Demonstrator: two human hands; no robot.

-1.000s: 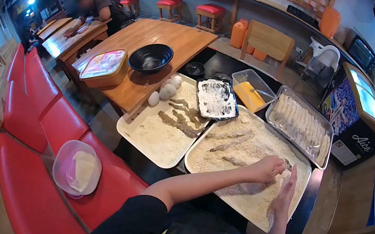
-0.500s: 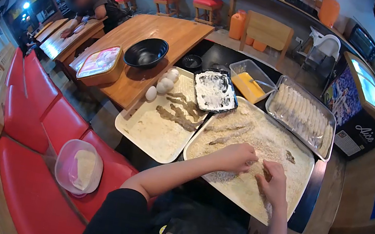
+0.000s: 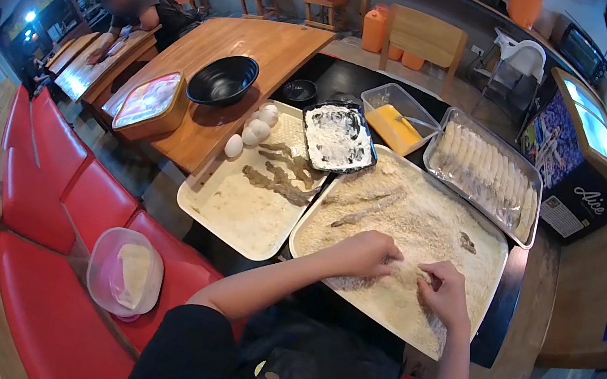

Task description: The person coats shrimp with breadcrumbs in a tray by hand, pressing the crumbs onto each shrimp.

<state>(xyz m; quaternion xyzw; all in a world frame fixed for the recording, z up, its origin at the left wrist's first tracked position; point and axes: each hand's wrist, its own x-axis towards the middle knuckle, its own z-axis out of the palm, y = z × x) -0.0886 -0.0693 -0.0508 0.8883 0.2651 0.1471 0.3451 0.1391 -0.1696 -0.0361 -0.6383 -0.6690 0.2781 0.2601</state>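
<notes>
Over the tray of breadcrumbs [image 3: 471, 242], my left hand [image 3: 369, 255] and my right hand [image 3: 448, 296] are closed with bent fingers, a short gap apart. A crumb-coated shrimp [image 3: 407, 274] stretches between their fingertips, mostly blending with the crumbs; a dark end shows at my right fingers. Behind my left hand, a partly coated shrimp [image 3: 363, 214] lies in the crumbs. A dark tail [image 3: 466, 242] pokes out at the right. In the left tray [image 3: 235, 214], several uncoated grey shrimp [image 3: 276, 183] lie beside white eggs [image 3: 257, 131].
Behind the trays stand a black dish of white flour [image 3: 338, 137], a clear tub of yellow egg liquid [image 3: 394, 128] and a metal tray of coated shrimp [image 3: 486, 176]. A black bowl [image 3: 222, 80] rests on the wooden table. Another person [image 3: 145, 10] leans over a far table.
The view has shifted slightly. My hands have moved a little apart, staying low over the crumbs with fingers closed. The trays and shrimp around them look unchanged.
</notes>
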